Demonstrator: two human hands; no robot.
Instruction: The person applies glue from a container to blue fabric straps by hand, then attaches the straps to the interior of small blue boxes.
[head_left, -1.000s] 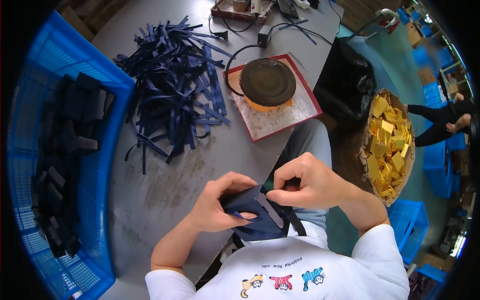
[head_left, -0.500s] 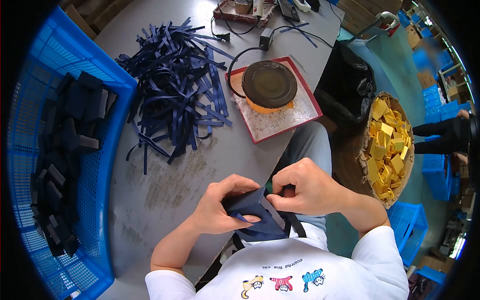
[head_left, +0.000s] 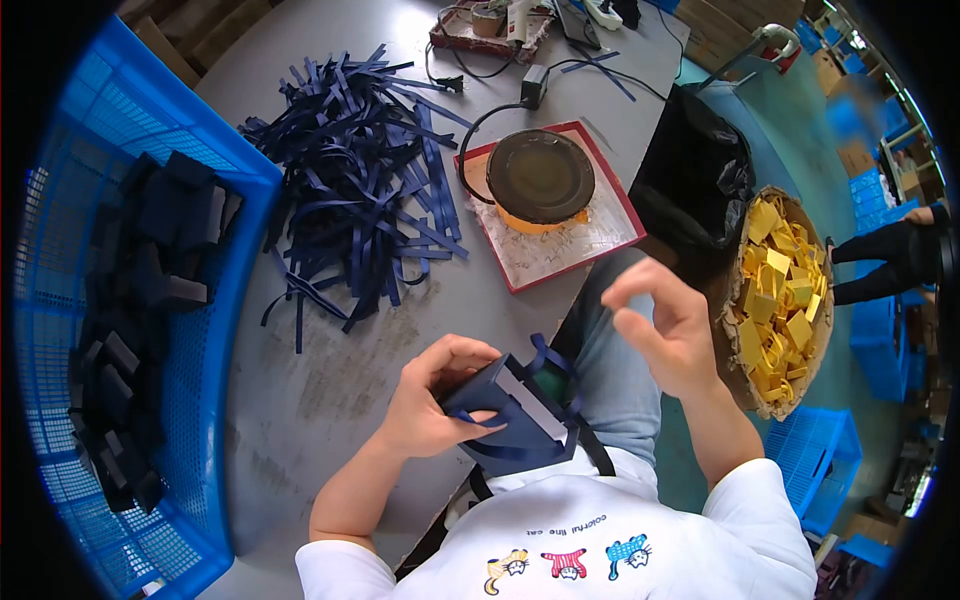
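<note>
My left hand (head_left: 432,402) grips a small navy box (head_left: 512,420) just above my lap, thumb on the near side and fingers behind it. A pale inner face of the box shows along its right side. A navy ribbon (head_left: 545,352) loops out from the box's far end, and a strip of it passes under my left thumb. My right hand (head_left: 668,325) is raised to the right of the box, apart from it, thumb and forefinger spaced with nothing visible between them. Its other fingers are curled and partly hidden.
A heap of navy ribbon strips (head_left: 350,180) lies on the grey table (head_left: 300,400). Beyond my hands, a round dark-topped pot (head_left: 541,176) stands on a red-rimmed tray (head_left: 610,235). Left is a blue crate (head_left: 200,400) of dark boxes; right, a carton of yellow pieces (head_left: 775,290). Someone stands far right.
My right hand has let go of the ribbon at the box and moved up and right. The box has turned in my left hand, exposing its pale side and the ribbon loop.
</note>
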